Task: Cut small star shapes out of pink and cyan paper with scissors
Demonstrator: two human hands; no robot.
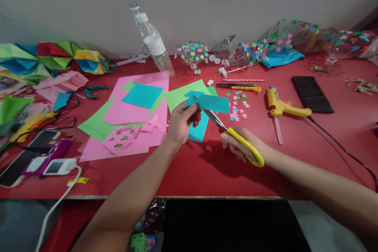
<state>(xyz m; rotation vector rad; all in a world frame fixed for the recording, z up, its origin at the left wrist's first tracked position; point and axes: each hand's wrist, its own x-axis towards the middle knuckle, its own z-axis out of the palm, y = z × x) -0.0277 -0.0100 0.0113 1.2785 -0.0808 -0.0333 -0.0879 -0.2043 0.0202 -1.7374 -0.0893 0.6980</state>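
My left hand [183,124] pinches a strip of blue paper [217,103] above the middle of the table. Faint drawn outlines show on the strip. In my right hand [242,143] is a pair of scissors [246,145] with yellow handles, its blades [214,117] partly apart and reaching the strip's lower edge. Another blue paper piece [198,132] lies beneath my left hand, partly hidden by it. Small paper stars [238,104] in pink, green and blue are scattered beyond the scissors.
Pink sheets [125,106] and green paper [96,120] lie left. A yellow glue gun [276,106], phone [313,93] and yellow box cutter [245,88] lie right. A plastic bottle [155,45] leans at the wall. Phones, cables [59,208] and folded paper [56,57] crowd the left; star-covered clear shapes [191,53] line the back.
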